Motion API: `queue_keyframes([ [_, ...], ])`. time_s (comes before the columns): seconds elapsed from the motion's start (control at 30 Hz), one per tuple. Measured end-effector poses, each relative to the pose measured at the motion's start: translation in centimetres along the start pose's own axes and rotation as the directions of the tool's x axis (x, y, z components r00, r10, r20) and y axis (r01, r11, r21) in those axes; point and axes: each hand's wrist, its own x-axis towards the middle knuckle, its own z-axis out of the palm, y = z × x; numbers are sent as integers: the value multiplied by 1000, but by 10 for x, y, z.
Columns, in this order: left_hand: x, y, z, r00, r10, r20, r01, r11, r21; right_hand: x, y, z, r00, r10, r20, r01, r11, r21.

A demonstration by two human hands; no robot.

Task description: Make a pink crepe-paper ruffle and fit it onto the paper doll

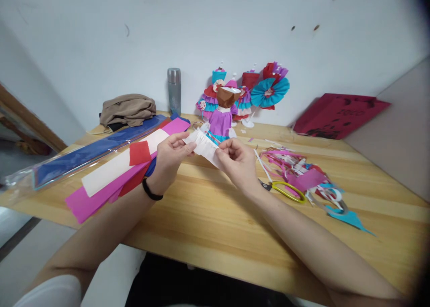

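A white paper strip (207, 149), gathered into small pleats along its upper edge, is held between both hands above the wooden table. My left hand (173, 157) pinches its left end, thumb on top. My right hand (237, 161) pinches the right end between thumb and fingers. Just behind the strip stands a small figure in a purple paper dress (221, 122) with a turquoise ruffle; its lower part is partly hidden by the strip. Yellow-handled scissors (288, 192) lie to the right of my right wrist.
Paper sheets (117, 171) in white, pink and red lie at left, near a blue plastic-wrapped pack (97, 148). Colourful paper scraps (305, 177) cover the right side. Behind are a thermos (174, 92), brown cloth (127, 110), more paper dresses (250, 80) and a red bag (339, 115).
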Motion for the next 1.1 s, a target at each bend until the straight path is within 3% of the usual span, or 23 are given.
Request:
queue_keyframes([
  [0.63, 6, 1, -6, 983, -185, -9, 185, 982, -26, -5, -4, 0, 999, -49, 1, 48, 994, -95],
  [0.83, 8, 5, -4, 964, -264, 28, 264, 943, -200, -4, -4, -1, 999, -53, -11, 52, 996, -73],
  [1.1, 7, -2, -5, 961, -267, 69, 274, 900, -340, -3, -4, -1, 998, -52, -19, 50, 995, -82],
])
